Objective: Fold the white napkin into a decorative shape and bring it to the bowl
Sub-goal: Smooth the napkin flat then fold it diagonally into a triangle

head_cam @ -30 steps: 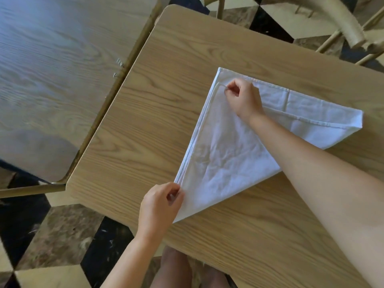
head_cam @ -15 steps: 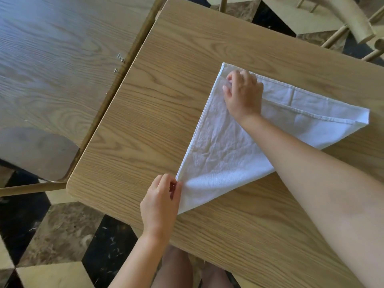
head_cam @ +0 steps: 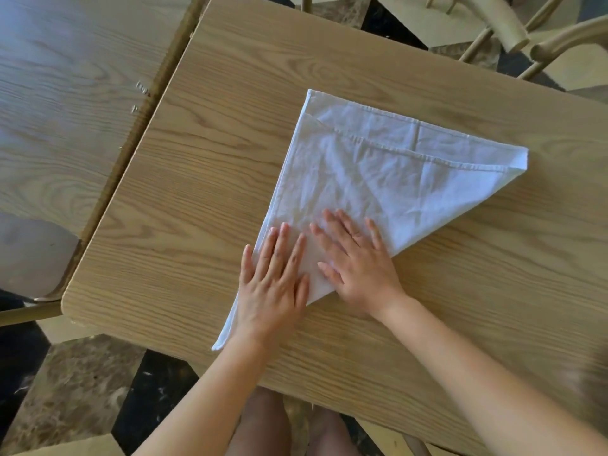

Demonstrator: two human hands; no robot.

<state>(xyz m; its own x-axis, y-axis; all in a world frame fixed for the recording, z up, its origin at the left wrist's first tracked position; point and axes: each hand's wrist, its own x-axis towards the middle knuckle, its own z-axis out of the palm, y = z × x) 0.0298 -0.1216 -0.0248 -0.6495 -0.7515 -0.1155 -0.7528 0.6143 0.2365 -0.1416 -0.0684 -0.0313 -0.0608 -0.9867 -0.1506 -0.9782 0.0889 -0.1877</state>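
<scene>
1. A white cloth napkin [head_cam: 388,179], folded into a rough triangle, lies flat on a light oak-grain wooden table [head_cam: 362,60], seen from above by the camera on the person's head.

2. The napkin's upper layer sits slightly short of the lower one along the far edge, so two hemmed borders run side by side towards the right-hand point.

3. One point of the triangle lies to the far left, one to the right, and the third at the near edge of the table, beside the person's left wrist.

4. The left hand [head_cam: 273,281] lies palm down on the near corner of the napkin, fingers straight and close together, gripping nothing; its little finger rests just off the cloth on bare wood.

5. The right hand [head_cam: 358,268] lies palm down just beside it, fingers spread and extended over the cloth, also holding nothing; its heel sits on the table at the napkin's folded edge.

6. The two hands are close, thumbs nearly touching, with a narrow strip of white cloth showing between them.

7. A second wood-grain table [head_cam: 65,93] stands alongside to the left, separated by a thin gap.

8. Pale wooden chair parts [head_cam: 506,24] show at upper right over a floor of dark and cream tiles [head_cam: 79,386].

9. The person's bare knees are visible below the table's near edge.
</scene>
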